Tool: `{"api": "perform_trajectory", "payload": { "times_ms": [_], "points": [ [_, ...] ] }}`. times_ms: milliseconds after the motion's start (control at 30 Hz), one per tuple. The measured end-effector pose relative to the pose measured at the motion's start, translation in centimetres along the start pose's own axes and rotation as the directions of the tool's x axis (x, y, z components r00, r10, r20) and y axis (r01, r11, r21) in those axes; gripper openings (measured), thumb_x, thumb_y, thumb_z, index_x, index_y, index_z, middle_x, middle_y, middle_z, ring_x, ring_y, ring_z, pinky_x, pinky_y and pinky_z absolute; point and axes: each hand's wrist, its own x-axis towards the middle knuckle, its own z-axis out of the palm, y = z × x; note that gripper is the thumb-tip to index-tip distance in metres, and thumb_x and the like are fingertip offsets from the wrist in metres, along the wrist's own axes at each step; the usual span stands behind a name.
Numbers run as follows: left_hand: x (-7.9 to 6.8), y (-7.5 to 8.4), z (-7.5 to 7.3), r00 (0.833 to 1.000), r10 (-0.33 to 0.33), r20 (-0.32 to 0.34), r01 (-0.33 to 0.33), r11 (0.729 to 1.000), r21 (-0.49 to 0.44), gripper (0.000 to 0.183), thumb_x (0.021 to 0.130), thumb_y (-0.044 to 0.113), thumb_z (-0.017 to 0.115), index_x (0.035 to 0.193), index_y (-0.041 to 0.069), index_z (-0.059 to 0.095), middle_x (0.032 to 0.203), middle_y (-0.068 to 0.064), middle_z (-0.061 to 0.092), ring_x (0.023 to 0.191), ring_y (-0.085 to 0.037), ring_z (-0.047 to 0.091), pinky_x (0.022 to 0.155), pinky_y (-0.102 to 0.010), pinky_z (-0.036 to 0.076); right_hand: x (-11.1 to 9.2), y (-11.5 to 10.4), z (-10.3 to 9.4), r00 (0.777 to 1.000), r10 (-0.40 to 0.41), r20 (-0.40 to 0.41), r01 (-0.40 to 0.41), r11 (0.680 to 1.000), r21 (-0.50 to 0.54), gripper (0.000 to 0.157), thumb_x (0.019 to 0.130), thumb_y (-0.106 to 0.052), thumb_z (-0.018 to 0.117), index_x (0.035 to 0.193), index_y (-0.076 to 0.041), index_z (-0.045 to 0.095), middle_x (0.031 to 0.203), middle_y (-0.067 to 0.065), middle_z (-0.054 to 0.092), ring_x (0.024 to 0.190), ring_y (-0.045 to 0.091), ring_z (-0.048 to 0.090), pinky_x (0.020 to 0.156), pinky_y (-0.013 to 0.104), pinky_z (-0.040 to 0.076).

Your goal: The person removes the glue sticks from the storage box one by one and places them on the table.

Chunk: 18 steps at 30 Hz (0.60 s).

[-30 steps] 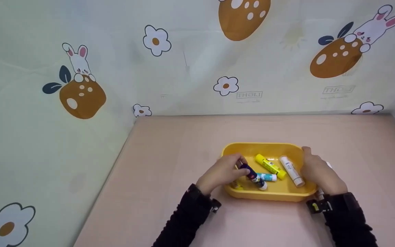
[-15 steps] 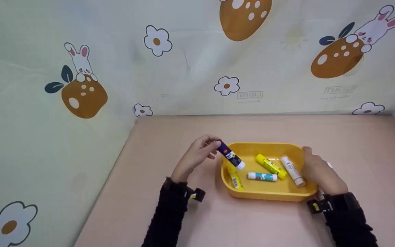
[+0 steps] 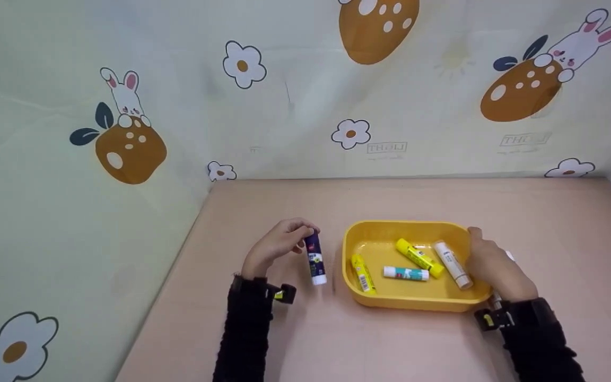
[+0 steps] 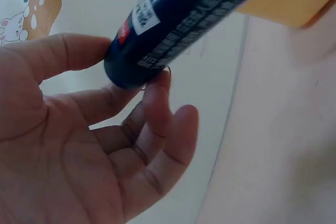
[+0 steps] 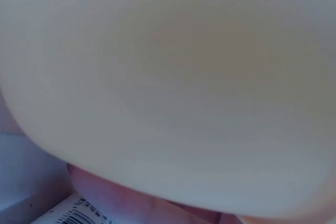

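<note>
Thumb and fingertips of my left hand (image 3: 278, 245) pinch the upper end of a dark blue glue stick (image 3: 315, 260). The stick hangs nearly upright with its white end down, left of the yellow plastic tray (image 3: 417, 303). In the left wrist view the same glue stick (image 4: 173, 24) slants up from the fingertips. My right hand (image 3: 496, 268) grips the tray's right end, its thumb at the rim. Inside the tray lie a yellow glue stick (image 3: 419, 258), a white glue stick (image 3: 452, 265), a teal-and-white glue stick (image 3: 406, 273) and another yellow stick (image 3: 363, 274) at the left.
Part of a white object (image 3: 509, 255) shows beyond the right hand. A white barcode label (image 5: 76, 213) sits by the fingers in the right wrist view, mostly covered by a blurred pale surface (image 5: 173, 87). A patterned wall (image 3: 284, 132) borders the pinkish table (image 3: 263, 199).
My left hand has lifted the dark blue glue stick out of the tray and carried it left past the rim, turning it nearly upright. The right hand and tray have stayed in place.
</note>
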Motion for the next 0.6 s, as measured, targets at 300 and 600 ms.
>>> {"api": "perform_trajectory", "payload": {
  "times_ms": [300,600],
  "points": [
    [0.8,-1.7,1.3,0.979,-0.197,0.048,0.164,0.912,0.376,0.023,0.09,0.019,0.052,0.099,0.003,0.066,0.08,-0.002,0.056,0.073,-0.018,0.051,0.064,-0.026,0.042,0.0,0.1,0.1,1.0,-0.011,-0.009,0.011,1.0,0.009,0.066,0.085,0.006,0.038,0.141,0.012,0.002,0.104,0.035,0.05,0.071,0.028,0.054,0.056,0.029,0.044],
    [0.3,-1.6,3.2,0.947,-0.321,0.002,0.285,0.842,0.459,0.04,0.075,0.023,0.074,0.105,0.008,0.052,0.088,-0.009,0.058,0.078,-0.022,0.053,0.069,-0.032,0.041,0.1,0.0,0.0,1.0,0.013,0.0,-0.013,1.0,0.01,0.068,0.083,0.006,0.038,0.141,0.011,0.002,0.101,0.033,0.05,0.068,0.027,0.052,0.055,0.029,0.042]
  ]
}}
